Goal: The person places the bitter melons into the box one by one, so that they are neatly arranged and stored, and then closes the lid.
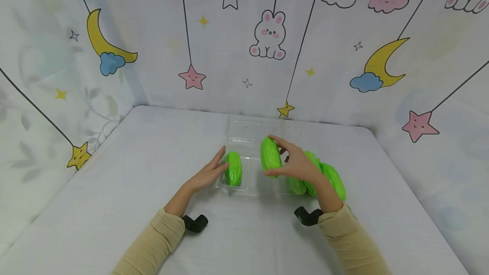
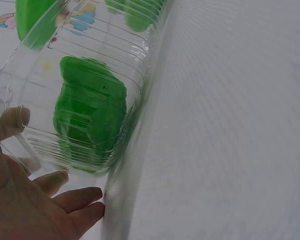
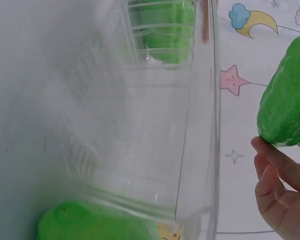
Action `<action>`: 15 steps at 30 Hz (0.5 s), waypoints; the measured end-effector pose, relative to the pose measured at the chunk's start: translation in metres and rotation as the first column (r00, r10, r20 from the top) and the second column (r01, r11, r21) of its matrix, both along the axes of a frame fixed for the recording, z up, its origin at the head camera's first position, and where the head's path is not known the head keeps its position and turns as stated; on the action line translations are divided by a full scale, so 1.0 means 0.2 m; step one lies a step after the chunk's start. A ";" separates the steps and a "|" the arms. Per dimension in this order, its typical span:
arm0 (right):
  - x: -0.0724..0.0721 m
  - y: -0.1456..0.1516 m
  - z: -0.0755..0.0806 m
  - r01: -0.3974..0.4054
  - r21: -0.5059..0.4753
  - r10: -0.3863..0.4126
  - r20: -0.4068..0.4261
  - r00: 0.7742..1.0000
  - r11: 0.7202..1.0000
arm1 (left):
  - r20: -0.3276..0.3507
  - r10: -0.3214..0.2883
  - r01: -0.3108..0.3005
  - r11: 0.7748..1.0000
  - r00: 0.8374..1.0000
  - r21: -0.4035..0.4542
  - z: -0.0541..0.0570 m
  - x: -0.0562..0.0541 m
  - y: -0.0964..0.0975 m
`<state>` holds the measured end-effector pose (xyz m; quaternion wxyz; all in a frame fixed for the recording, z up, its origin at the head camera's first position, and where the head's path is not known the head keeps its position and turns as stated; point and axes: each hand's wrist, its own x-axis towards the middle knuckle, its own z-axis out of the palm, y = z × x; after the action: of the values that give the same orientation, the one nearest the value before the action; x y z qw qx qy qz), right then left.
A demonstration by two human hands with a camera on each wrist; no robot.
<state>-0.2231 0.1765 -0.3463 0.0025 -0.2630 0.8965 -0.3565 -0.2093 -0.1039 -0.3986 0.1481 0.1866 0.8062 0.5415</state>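
Note:
A clear plastic box point(image 1: 254, 188) lies with its hinged lid point(image 1: 256, 128) folded back. Inside its left end sits a glossy bright-green, long lump point(image 1: 234, 169). My left hand point(image 1: 204, 177) rests at the box's left end, the thumb over the rim and the other fingers stretched along the outside; the left wrist view shows these fingers point(image 2: 77, 200) spread below the wall. My right hand point(image 1: 299, 164) pinches a second green lump point(image 1: 270, 154) between thumb and fingertips, upright above the box's middle. In the right wrist view this lump point(image 3: 287, 97) is raised beside the rim.
Several more green lumps point(image 1: 334, 180) are heaped at the box's right end, partly hidden by my right forearm. A white cloth point(image 1: 244, 241) covers the table. Behind it hangs a printed curtain point(image 1: 237, 54). A black wrist camera point(image 1: 195, 224) is strapped on each sleeve.

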 end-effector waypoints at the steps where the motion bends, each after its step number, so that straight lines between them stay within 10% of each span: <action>1: 0.00 -0.01 0.00 0.000 0.001 0.000 0.002 1.000 1.000 | 0.000 0.000 0.000 1.000 1.000 0.000 0.00 0.00 0.00; 15: -0.01 -0.12 -0.07 0.030 0.012 -0.031 0.052 0.998 0.999 | 0.004 0.001 -0.001 1.000 1.000 0.003 0.01 0.01 0.00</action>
<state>-0.2246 0.1526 -0.3606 0.0220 -0.2397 0.9020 -0.3583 -0.2082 -0.1039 -0.3975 0.1494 0.1853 0.8052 0.5431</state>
